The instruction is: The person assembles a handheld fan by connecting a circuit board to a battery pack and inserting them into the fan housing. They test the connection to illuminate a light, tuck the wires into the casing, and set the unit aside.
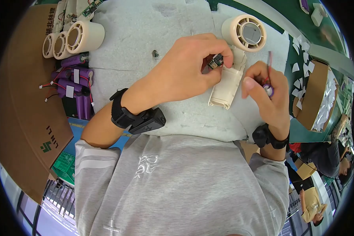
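Observation:
A cream handheld fan housing lies on the white foam mat (177, 114), its round slotted head (225, 33) at the far end and its open, trough-like handle (226, 85) toward me. My left hand (192, 63) is over the handle's upper part, pinching a small circuit board (216, 61) between thumb and fingers. To the right of the handle, my right hand (269, 88) is closed around a purple cylindrical battery (268, 90). Only the battery's end shows; thin red and dark wires (269, 67) rise from it. Whether those wires reach the board cannot be seen.
At the left are several purple batteries (80, 100) with wires, several more cream fan heads (84, 37) and a big cardboard box (27, 98). White paper pieces (295, 67) and an open carton (322, 94) with clear bags stand right. Two people (312, 202) are farther right.

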A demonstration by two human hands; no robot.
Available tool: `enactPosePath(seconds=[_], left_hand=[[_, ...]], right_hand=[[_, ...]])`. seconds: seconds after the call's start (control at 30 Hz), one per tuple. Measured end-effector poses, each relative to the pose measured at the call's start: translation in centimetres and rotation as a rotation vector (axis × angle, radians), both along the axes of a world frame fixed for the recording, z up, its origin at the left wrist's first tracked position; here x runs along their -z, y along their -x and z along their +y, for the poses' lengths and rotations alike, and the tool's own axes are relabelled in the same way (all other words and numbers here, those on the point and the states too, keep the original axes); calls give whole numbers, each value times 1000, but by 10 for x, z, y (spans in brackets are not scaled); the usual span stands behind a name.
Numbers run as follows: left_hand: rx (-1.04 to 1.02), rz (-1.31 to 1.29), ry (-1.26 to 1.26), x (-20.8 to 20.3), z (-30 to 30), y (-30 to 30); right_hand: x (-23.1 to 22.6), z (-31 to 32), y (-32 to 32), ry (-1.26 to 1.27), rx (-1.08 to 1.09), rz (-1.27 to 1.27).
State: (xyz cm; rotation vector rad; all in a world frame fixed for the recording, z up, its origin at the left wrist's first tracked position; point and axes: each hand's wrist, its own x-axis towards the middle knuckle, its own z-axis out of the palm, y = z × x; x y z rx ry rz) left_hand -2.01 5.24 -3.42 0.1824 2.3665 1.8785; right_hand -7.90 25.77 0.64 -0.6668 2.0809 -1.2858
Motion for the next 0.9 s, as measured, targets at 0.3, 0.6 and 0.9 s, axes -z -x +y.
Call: enactPosePath(seconds=[0.3,0.6,0.9], left_hand=[[58,8,-28,-7,-3,1],[64,49,4,0,-6,3],[38,-143,-264,4,-10,4]], right_hand=[[-3,-5,0,-35,-344,-360],[-11,-13,-4,-154,35,-88],[15,-7,-5,-93,45,396]])
